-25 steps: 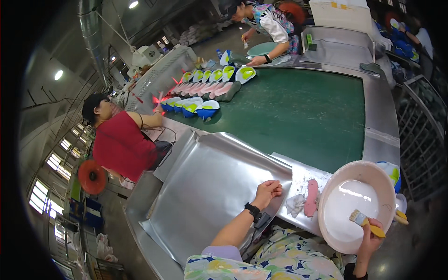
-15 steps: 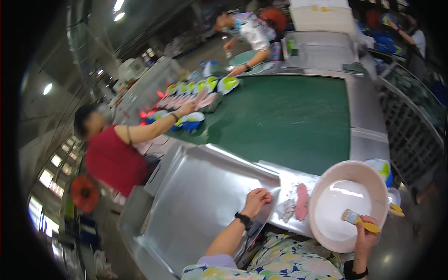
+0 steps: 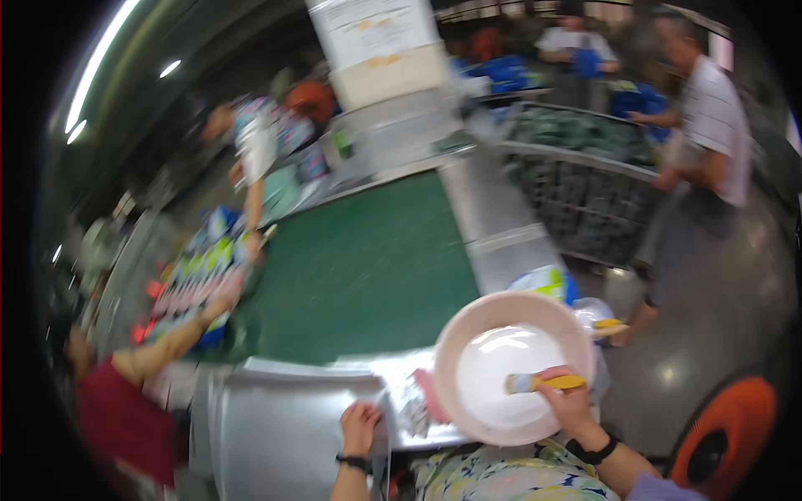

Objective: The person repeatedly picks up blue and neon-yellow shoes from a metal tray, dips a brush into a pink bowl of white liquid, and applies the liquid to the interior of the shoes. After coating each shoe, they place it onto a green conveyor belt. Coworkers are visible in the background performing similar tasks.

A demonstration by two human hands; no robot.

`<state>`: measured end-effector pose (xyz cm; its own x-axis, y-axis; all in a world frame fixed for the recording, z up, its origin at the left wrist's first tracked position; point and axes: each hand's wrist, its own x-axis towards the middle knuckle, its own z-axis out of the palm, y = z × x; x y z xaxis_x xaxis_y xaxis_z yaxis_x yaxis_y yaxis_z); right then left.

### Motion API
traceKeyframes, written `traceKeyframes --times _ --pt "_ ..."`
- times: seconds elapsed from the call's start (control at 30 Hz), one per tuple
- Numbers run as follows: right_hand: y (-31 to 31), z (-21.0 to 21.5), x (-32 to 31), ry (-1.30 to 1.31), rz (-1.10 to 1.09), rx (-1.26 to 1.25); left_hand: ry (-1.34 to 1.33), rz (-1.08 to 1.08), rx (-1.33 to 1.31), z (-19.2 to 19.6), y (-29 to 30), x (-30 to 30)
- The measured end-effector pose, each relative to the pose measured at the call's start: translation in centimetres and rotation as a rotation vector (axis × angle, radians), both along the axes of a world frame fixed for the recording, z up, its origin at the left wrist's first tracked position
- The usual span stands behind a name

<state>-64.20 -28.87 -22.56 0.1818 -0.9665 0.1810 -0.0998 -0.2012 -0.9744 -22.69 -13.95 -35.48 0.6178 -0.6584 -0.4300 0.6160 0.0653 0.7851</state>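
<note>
My right hand (image 3: 570,407) grips a flat paintbrush (image 3: 558,382) by its yellow handle. Its bristles hang over the white liquid (image 3: 501,405) inside a pale pink round basin (image 3: 449,351); whether they touch it I cannot tell. My left hand (image 3: 359,430), fingers loosely curled and seemingly empty, is at the right-hand rim of a shiny metal tray (image 3: 288,434). Between tray and basin lie a pink flat piece (image 3: 430,395) and a crumpled greyish scrap (image 3: 414,409) on a metal ledge.
Beyond the basin stretches a green conveyor belt (image 3: 368,259). Two co-workers, one in a red top (image 3: 121,417), reach over blurred rows of shoe parts (image 3: 196,280). At right stand a person in a light shirt (image 3: 718,134), a crate cart (image 3: 576,196) and an orange fan (image 3: 735,426).
My view has swung to the right, bringing the orange fan and a standing person into sight. The brush has shifted left over the basin. My left hand stays by the tray's rim.
</note>
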Motion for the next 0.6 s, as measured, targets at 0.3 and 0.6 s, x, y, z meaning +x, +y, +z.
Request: traceKeyframes --times 0.3,0.6 --pt "0.4 -1.3 -0.5 -0.100 0.066 0.054 0.007 -0.081 -0.010 -0.4 -0.7 0.4" --pt "-0.1 -1.6 -0.9 -0.111 0.068 0.059 0.026 -0.086 -0.011 -0.6 -0.9 0.0"
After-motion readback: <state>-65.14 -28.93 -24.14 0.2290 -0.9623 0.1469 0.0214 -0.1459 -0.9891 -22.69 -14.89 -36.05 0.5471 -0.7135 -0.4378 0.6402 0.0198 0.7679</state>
